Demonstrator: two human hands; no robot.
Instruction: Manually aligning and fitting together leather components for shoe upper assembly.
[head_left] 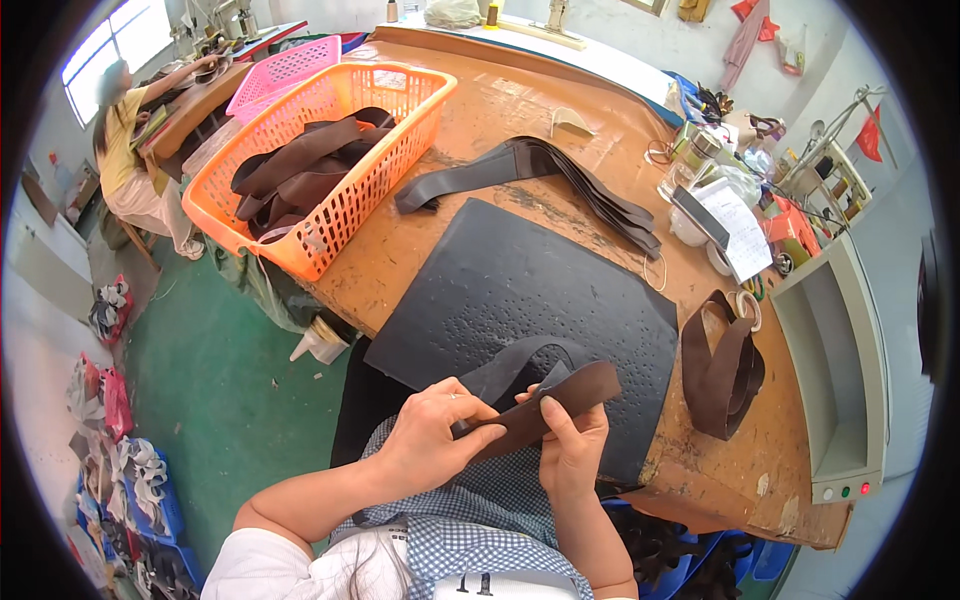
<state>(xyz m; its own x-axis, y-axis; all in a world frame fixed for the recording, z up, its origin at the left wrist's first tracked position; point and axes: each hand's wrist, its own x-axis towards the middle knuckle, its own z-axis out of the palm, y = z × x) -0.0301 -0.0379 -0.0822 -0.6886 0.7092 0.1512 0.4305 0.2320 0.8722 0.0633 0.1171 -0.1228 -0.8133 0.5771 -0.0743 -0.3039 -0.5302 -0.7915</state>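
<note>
Both my hands grip a dark brown leather strip (588,386), held over the near edge of a black pitted mat (470,290). My left hand (436,428) pinches it at the left, thumb laid along the strip. Closer to its right end, my right hand (572,440) holds it with the thumb on top and fingers behind. A greyish-black part of the strip loops up behind my hands; how it joins the rest is partly hidden. Beyond the mat lies a bundle of long dark strips (540,165). To the right rests a folded brown strip bundle (725,370).
An orange basket (350,180) full of brown strips stands at the table's left, beside a pink basket (290,70). A glass jar (690,160), a phone (700,215) and papers crowd the right side, near a grey metal frame (850,380). A person in yellow (125,140) sits at far left.
</note>
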